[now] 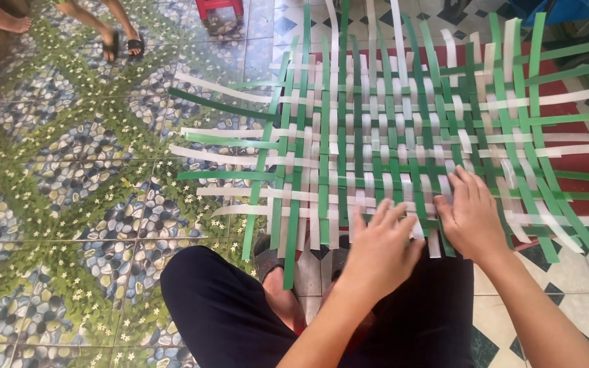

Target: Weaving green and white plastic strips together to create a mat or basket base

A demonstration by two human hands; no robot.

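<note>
Both hands pressed flat, fingers spread, gripping nothing, on near edge of woven mat (390, 136). Left hand (378, 249) and right hand (472, 215) side by side, right slightly farther forward. Green and white strips ran away from fingertips and crosswise. Mat lay on pebble-patterned floor (69, 204); red stool (219, 7) far beyond.

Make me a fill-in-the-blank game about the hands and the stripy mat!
1. The woven mat is made of white strips and ____ strips.
2. Both hands, the left hand and the right hand, lie flat on the mat's ____ edge, the one closest to the person.
3. The tiled floor left of the mat shows pebbles and small white ____.
4. At the top left, another person's feet wear dark ____.

Missing words: green; near; flowers; sandals
</note>
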